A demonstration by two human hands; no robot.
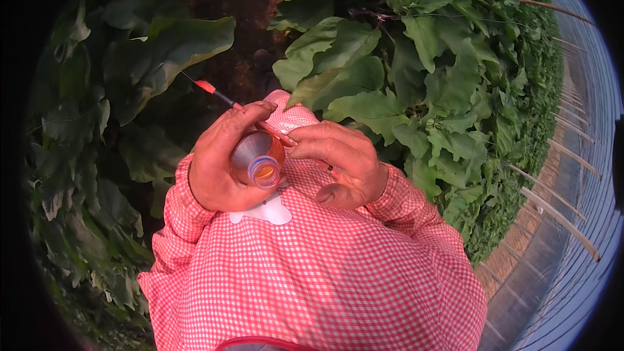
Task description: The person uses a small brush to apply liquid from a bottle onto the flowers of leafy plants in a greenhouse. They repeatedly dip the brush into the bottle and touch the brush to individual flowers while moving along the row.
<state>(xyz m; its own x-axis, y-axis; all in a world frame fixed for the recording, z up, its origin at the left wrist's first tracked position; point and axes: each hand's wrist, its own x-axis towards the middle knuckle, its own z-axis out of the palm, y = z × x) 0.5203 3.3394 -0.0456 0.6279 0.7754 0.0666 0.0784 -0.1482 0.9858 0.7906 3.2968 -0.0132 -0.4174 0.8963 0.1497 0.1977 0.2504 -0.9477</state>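
Observation:
A clear plastic bottle [253, 153], uncapped and holding some orange-red liquid, is gripped by my left hand [219, 161] in front of my chest. Its open mouth faces up towards the camera. A thin paintbrush [278, 132] with red-orange bristles lies slantwise across the bottle, its tip pointing up and left beyond my left thumb. My right hand [343, 161] pinches the lower end of the brush between thumb and fingers. Under that hand, a small red and dark piece shows partly; what it is, I cannot tell. A red-and-white checked garment [312, 273] covers my body and arms.
Large-leaved plants, seemingly eggplant [356, 58], crowd both sides, some leaves close to my hands. A dark soil path [243, 9] runs between them. At the right rise thin poles [560, 219] and a ribbed translucent plastic greenhouse wall [590, 156]. Thin strings cross the foliage.

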